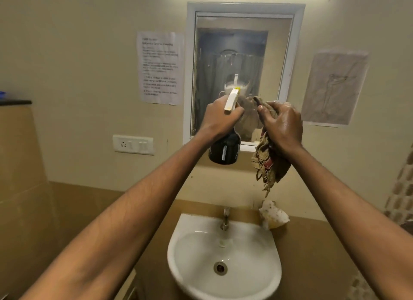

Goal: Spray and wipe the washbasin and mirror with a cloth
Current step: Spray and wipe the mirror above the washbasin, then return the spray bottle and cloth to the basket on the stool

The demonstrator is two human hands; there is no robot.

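A white-framed mirror (243,53) hangs on the beige wall above a white washbasin (196,250) with a metal tap (225,219). My left hand (220,118) grips a black spray bottle (224,151) by its white and yellow trigger head, nozzle pointed at the lower part of the mirror. My right hand (282,126) is raised beside it and holds a brown, frayed cloth (269,165) that hangs down below the fist. Both hands are close in front of the mirror's lower edge.
A printed notice (159,68) is taped left of the mirror and a sketch on paper (335,87) right of it. A switch plate (133,144) sits on the wall at lower left. A pale crumpled object (273,214) lies on the brown counter beside the basin.
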